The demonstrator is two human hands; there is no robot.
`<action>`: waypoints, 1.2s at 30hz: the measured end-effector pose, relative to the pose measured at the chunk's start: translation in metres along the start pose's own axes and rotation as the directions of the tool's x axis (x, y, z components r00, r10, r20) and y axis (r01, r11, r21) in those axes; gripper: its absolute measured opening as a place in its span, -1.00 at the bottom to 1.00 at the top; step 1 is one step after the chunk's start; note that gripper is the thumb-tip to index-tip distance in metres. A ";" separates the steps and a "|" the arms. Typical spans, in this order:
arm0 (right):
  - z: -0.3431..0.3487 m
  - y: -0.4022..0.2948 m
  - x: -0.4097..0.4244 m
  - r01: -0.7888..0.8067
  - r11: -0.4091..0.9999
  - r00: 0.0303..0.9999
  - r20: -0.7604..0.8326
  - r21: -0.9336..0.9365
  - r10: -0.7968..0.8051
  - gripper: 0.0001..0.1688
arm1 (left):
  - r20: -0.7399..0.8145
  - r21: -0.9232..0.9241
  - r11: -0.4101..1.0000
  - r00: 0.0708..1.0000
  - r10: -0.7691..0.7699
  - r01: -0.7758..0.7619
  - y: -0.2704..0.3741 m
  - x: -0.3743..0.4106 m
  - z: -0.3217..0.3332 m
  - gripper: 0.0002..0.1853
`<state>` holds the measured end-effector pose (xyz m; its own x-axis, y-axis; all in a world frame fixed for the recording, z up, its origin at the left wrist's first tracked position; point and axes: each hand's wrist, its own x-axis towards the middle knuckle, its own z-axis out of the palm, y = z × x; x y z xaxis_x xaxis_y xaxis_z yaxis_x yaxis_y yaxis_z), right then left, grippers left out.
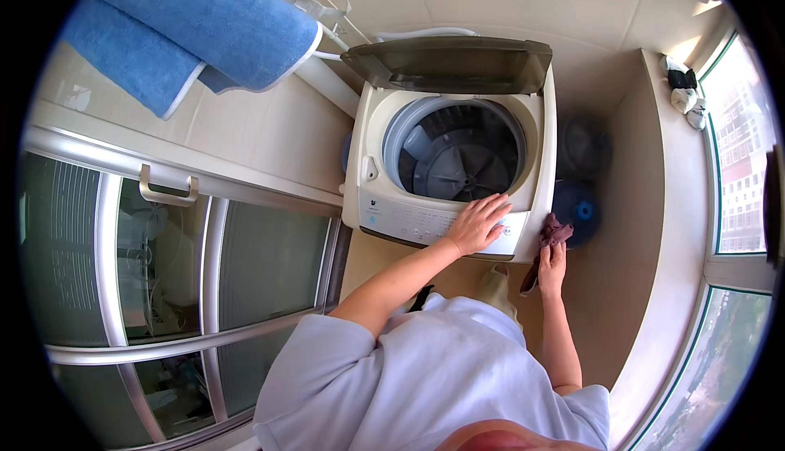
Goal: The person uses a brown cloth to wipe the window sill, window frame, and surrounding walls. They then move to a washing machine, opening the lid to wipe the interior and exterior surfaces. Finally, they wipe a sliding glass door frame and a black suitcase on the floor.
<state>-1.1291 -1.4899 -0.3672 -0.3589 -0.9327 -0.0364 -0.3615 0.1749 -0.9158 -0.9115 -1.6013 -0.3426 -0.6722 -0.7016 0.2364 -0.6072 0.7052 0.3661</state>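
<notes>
A top-loading washing machine (535, 163) stands before me with its dark translucent lid (454, 61) raised. The grey drum (454, 150) inside shows no laundry. My left hand (478, 224) lies flat over the right part of the control panel (392, 215), fingers extended toward the tub's rim, holding nothing. Part of the panel's buttons is hidden under it. At the machine's front right corner, my right hand (553, 267) grips a maroon cloth (557, 230) against the side wall. One end of the cloth hangs below the fingers.
Large blue water bottles (573, 205) stand between the machine and the right wall. Small black and white bundles (684, 92) sit on the window ledge (659, 255). Blue towels (208, 28) hang at upper left, above a sliding glass door (270, 267) with a metal handle (168, 190).
</notes>
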 end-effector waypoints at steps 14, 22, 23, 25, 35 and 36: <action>0.242 -0.109 -0.065 0.666 0.454 0.725 0.373 -0.591 -0.578 -0.71 | -0.355 -0.227 0.901 0.830 -0.430 0.370 -0.088 -0.231 -0.073 -0.46; 0.396 -0.181 -0.047 0.840 0.262 0.521 0.571 -0.476 -0.635 -0.67 | -0.261 -0.341 0.758 0.718 -0.645 0.556 -0.122 -0.362 -0.094 -0.45; 0.407 -0.184 -0.042 0.838 0.246 0.520 0.577 -0.488 -0.630 -0.70 | -0.243 -0.351 0.749 0.718 -0.652 0.562 -0.124 -0.373 -0.094 -0.45; 0.424 -0.193 -0.031 0.841 0.212 0.517 0.625 -0.497 -0.585 -0.72 | -0.211 -0.367 0.732 0.715 -0.666 0.574 -0.130 -0.388 -0.090 -0.45; 0.492 -0.250 0.106 0.709 -0.118 0.677 0.718 -0.695 -0.159 -0.66 | -0.133 -0.562 0.540 0.576 -0.807 0.627 -0.160 -0.385 -0.082 -0.38; 0.501 -0.261 0.119 0.695 -0.177 0.694 0.714 -0.697 -0.093 -0.64 | -0.133 -0.554 0.519 0.546 -0.827 0.651 -0.167 -0.389 -0.084 -0.37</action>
<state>-0.6466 -1.8047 -0.3333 0.3993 -0.8885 -0.2262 -0.7855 -0.4587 0.4153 -0.5132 -1.4546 -0.4195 0.1917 -0.9800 -0.0537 -0.5181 -0.1475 0.8425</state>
